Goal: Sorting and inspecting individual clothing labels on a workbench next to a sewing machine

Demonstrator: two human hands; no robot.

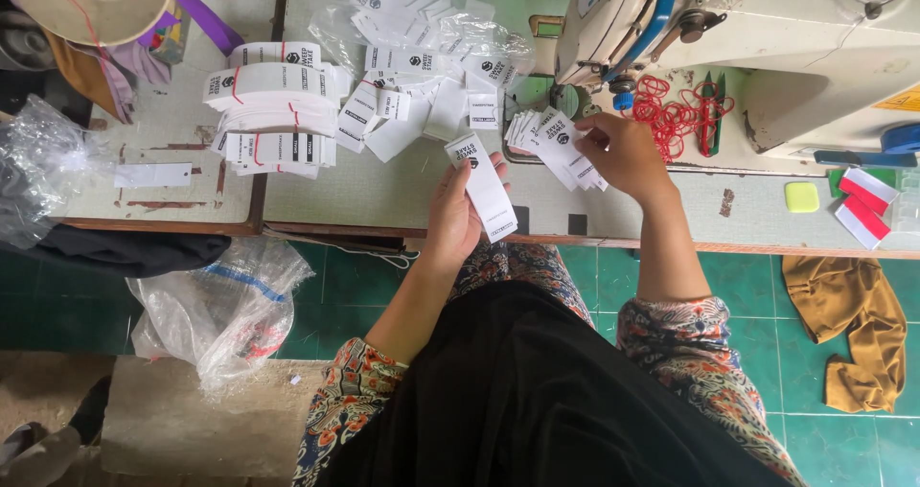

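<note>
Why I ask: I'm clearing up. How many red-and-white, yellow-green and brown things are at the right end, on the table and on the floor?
Red-and-white pieces: 2
Yellow-green square: 1
Brown cloth: 1
Total: 4

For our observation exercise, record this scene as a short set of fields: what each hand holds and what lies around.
Left hand: holds a small stack of white labels
Right hand: fingers grip a fanned label bunch
Table: banded label bundles, loose labels
Near right: red rubber bands, sewing machine
Floor: plastic bag, brown cloth
</note>
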